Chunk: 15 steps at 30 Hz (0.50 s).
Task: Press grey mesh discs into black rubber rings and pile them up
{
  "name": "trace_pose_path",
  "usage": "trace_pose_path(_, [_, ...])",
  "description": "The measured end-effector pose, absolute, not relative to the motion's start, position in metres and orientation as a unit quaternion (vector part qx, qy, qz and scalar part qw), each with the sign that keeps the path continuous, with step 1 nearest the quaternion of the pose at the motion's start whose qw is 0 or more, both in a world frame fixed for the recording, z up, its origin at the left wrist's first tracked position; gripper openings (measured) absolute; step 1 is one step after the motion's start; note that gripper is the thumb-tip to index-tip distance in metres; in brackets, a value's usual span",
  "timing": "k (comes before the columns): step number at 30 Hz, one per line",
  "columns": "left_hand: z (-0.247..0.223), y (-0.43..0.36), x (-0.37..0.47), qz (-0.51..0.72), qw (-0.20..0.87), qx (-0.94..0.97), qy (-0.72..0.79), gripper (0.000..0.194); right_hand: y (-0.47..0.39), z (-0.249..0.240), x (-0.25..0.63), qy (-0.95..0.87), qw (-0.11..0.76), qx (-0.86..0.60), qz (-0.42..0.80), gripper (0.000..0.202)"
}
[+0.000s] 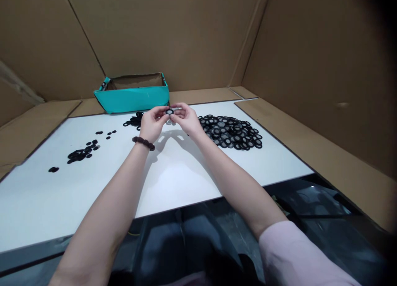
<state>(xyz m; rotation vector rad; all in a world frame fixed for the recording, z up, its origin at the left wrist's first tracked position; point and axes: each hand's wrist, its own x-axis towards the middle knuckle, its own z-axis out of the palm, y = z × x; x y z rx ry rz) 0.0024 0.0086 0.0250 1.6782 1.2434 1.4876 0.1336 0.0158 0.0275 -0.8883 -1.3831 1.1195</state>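
A small black ring with a pale centre (169, 111) is held up between my two hands, above the white table (176, 178). My left hand (152, 122) pinches its left side with thumb and fingers; a dark beaded band circles that wrist. On the right side of the ring, my right hand (187, 118) grips with thumb and forefinger. A large pile of black rings with grey centres (231, 132) lies just right of my right hand. Behind my left hand is a smaller heap of black rings (135, 120).
A teal open box (133, 99) stands at the back left. Small black discs and rings (80, 154) lie scattered on the table's left part. Tall cardboard walls (192, 37) enclose the back and sides.
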Motion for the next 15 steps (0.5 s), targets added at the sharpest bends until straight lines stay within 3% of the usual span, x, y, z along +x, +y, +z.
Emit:
trace_pose_path(5, [0.027,0.005,0.003,0.538,0.29,0.632,0.476,0.027,0.019,0.025,0.14,-0.658,0.541,-0.357,0.384,0.008])
trace_pose_path(10, [0.027,0.003,0.004,0.544,0.219,0.653,0.48,0.019,0.025,0.021,0.142,-0.702,0.522,-0.377,0.303,0.003])
trace_pose_path(15, [0.023,0.01,0.001,0.543,0.2,0.66,0.479,0.013,0.031,0.013,0.138,-0.727,0.474,-0.404,0.289,0.001])
